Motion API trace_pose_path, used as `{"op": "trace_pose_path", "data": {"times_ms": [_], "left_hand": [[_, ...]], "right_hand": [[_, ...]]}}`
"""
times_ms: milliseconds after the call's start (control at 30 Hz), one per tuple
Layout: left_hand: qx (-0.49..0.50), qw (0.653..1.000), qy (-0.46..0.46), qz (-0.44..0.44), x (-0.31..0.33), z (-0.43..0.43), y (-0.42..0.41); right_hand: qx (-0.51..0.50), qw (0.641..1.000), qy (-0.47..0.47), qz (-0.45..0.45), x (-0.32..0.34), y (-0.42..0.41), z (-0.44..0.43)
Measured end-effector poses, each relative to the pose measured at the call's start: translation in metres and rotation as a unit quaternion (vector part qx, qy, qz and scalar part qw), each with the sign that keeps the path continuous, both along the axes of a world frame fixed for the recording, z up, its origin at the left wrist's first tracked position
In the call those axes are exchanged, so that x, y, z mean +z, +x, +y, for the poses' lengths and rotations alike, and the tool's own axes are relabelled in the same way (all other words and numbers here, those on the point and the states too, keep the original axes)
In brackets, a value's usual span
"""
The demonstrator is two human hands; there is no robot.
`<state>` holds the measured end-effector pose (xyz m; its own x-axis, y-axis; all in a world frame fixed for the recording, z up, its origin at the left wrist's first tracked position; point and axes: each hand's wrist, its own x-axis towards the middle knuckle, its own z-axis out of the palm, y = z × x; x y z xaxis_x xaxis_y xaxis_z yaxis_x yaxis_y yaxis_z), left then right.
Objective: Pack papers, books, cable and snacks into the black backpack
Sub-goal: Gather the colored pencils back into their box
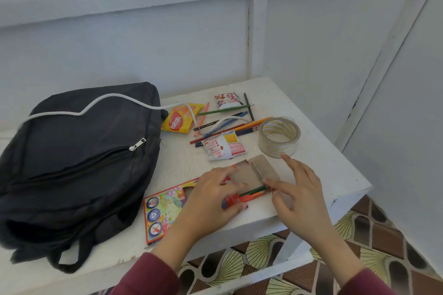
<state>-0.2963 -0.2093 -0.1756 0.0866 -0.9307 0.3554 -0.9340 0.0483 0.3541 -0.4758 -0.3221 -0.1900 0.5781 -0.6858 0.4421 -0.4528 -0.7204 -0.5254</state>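
Just right of the black fabric backpack [79,151], your left hand [213,199] grips the colourful cardboard pencil box [163,208]. Keep it pinned while your right hand [299,194], fingers spread, nudges the coloured pencils [254,191] squarely inside.

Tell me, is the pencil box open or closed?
The pencil box is open: its brown flap is folded back and coloured pencils stick out of its end.

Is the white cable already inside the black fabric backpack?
No, the white cable lies draped across the outside of the black fabric backpack, trailing over the yellow snack packet.
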Motion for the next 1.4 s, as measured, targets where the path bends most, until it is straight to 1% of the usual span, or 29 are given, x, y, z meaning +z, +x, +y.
{"op": "trace_pose_path", "data": {"times_ms": [100,267,400,467,567,600,700,767,833,900,967,1033,1200,1400], "left_hand": [[-0.012,1.0,0.014,0.007,0.0,-0.001,0.002],[-0.017,0.999,0.016,0.032,-0.001,-0.003,0.009],[-0.032,0.999,0.015,0.019,0.001,-0.005,0.013],[-0.036,0.999,0.024,0.027,0.004,-0.006,0.015],[-0.019,0.996,0.02,0.082,0.012,-0.01,0.017],[-0.007,0.995,0.01,0.096,0.016,-0.014,0.019],[0.051,0.995,-0.009,0.08,0.027,-0.031,0.036],[0.102,0.992,-0.004,0.07,0.035,-0.044,0.052],[0.144,0.988,0.013,0.055,0.04,-0.056,0.068],[0.187,0.981,0.048,0.022,0.043,-0.068,0.083],[0.231,0.969,0.09,-0.005,0.045,-0.077,0.095],[0.256,0.96,0.114,-0.026,0.045,-0.083,0.103],[0.263,0.953,0.149,-0.029,0.042,-0.084,0.113],[0.253,0.955,0.15,-0.022,0.042,-0.081,0.118]], "right_hand": [[0.018,1.0,-0.006,0.002,-0.001,0.0,0.004],[0.012,1.0,-0.019,-0.011,-0.001,0.001,0.009],[0.025,0.999,-0.034,-0.008,-0.001,0.002,0.006],[0.036,0.999,-0.032,-0.017,0.001,0.004,0.003],[0.053,0.996,0.027,-0.073,0.015,0.01,-0.006],[0.052,0.994,0.031,-0.089,0.023,0.014,-0.011],[0.032,0.995,0.02,-0.091,0.052,0.034,-0.04],[0.003,0.999,0.005,-0.04,0.07,0.052,-0.065],[-0.03,0.998,0.009,0.058,0.083,0.069,-0.088],[-0.05,0.986,0.024,0.156,0.091,0.085,-0.11],[-0.063,0.967,0.03,0.245,0.095,0.099,-0.126],[-0.074,0.949,0.041,0.305,0.095,0.111,-0.139],[-0.086,0.926,0.052,0.363,0.093,0.129,-0.151],[-0.078,0.922,0.062,0.375,0.094,0.13,-0.153]]}}
